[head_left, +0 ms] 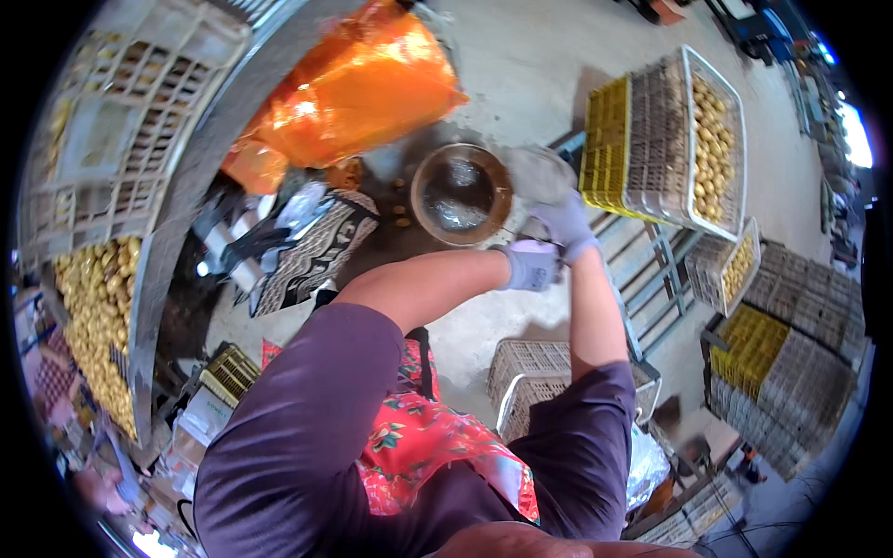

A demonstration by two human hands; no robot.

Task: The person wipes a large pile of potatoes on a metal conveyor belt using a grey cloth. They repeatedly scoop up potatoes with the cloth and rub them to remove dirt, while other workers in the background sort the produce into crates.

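The person stands over a round metal basin [461, 193] that sits low on the concrete floor [539, 56], and both gloved hands are held together just beside its right rim. The right hand [565, 221] is raised a little higher, and its fingers are closed around a greyish, crumpled thing, perhaps a cloth or a bag [539, 172], which hangs over the edge of the basin. The left hand [530, 265] is lower and touches the right wrist; its fingers seem curled, but I cannot tell if they clamp on anything. Inside the basin I see something shiny and dark, maybe liquid, not clear enough to name. To me the step in hand is the handling of this grey thing at the basin, about in the middle of the work. The next move, I think, calls for a steady grip and for keeping the thing over the basin, so nothing drops on the floor. Behind the basin lies a big orange plastic bag [363, 84]. At the right stand wire crates with small yellow fruits [712, 130], and more yellow fruits [93, 316] lie at the left.
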